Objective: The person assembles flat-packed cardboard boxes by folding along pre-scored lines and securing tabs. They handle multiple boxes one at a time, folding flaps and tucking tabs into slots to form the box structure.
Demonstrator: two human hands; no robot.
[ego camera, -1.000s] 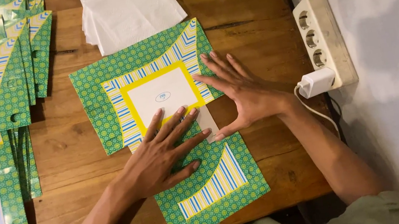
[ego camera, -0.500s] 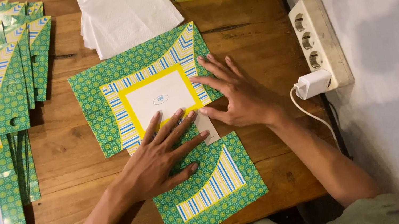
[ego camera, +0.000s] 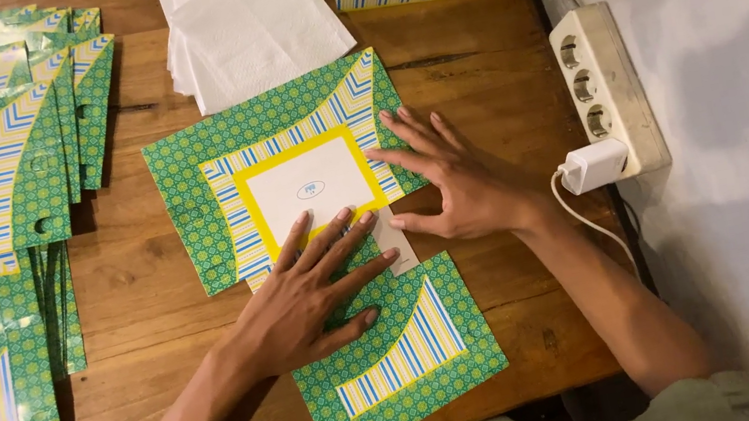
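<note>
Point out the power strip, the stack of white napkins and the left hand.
power strip (ego camera: 598, 80), head view, its middle socket
white napkins (ego camera: 257, 22), head view, top sheet
left hand (ego camera: 308, 298), head view, its back

Left hand (ego camera: 308, 298): showing bare, no ring, no watch, no glove; forearm running uncovered to the frame's lower edge. Right hand (ego camera: 457, 186): likewise wearing nothing, fingernails short and plain. Right arm showing bare up to a pale greenish sleeve (ego camera: 701, 404) peeking in at the bottom edge.

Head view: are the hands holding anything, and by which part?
Nothing is gripped. Both press flat on the green patterned flat carton: left hand across its middle fold, right hand on its right edge.
</note>
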